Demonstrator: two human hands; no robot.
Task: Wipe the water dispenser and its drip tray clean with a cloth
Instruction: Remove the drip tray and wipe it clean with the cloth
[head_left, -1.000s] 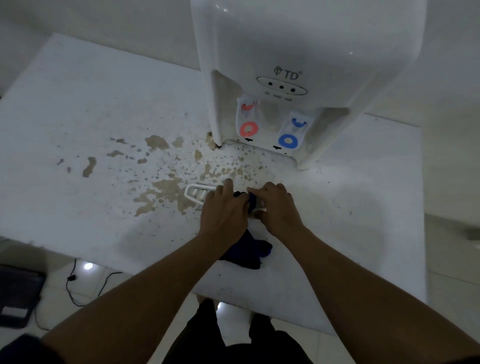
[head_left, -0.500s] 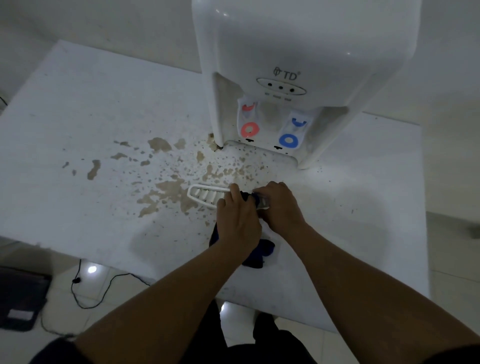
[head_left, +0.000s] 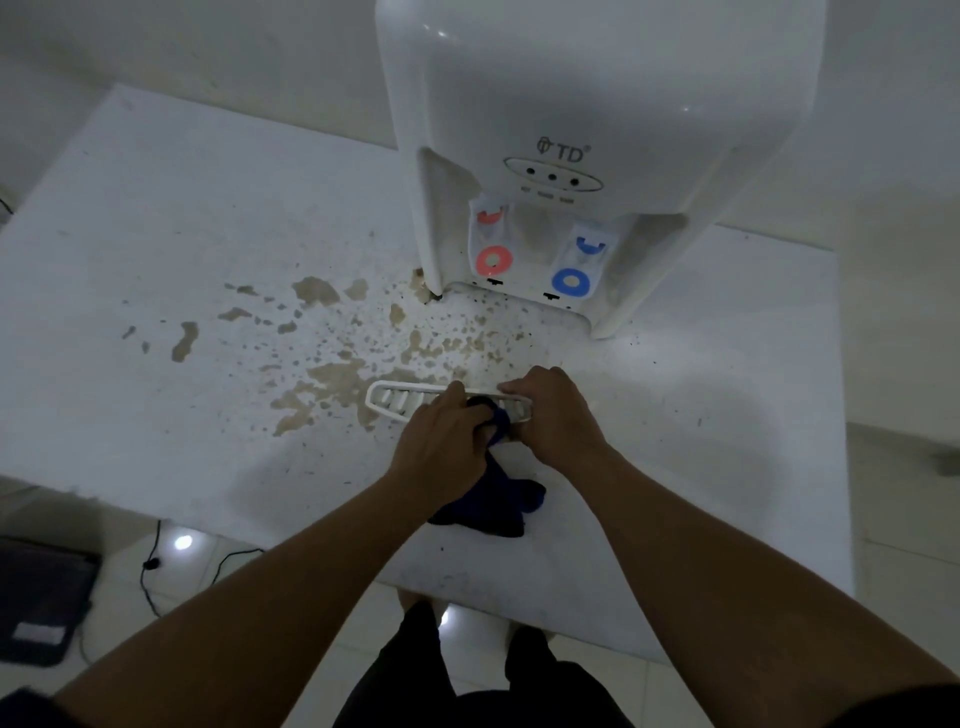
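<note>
Down at the far left, on the tiled floor (head_left: 104, 512) below the surface's edge, there's a dark flat thing (head_left: 44, 597) (can't really tell what it is) and a black cable (head_left: 156, 566) snaking next to it. Up on the white surface (head_left: 156, 234) there's a big patch of brownish stains (head_left: 322, 382), blotches and specks spreading from the left side right up to the foot of the dispenser. Just past the stains lies the white slotted drip tray (head_left: 395, 402), pulled out and sitting flat on the surface in front of the machine, not in its slot. The left hand (head_left: 441, 447) is on top of the tray's middle with its fingers curled around a dark blue cloth (head_left: 493, 499), pushing the bunched end down onto the slats while the rest of the cloth trails back toward the near edge of the surface. Right beside it the right hand (head_left: 556, 415) is clamped over the tray's right end, fingers curled over the far rim, pinning it down. Behind both hands stands the white water dispenser (head_left: 597, 104), TD logo on the front, with a red tap (head_left: 493, 260) on the left and a blue tap (head_left: 571, 280) on the right.
</note>
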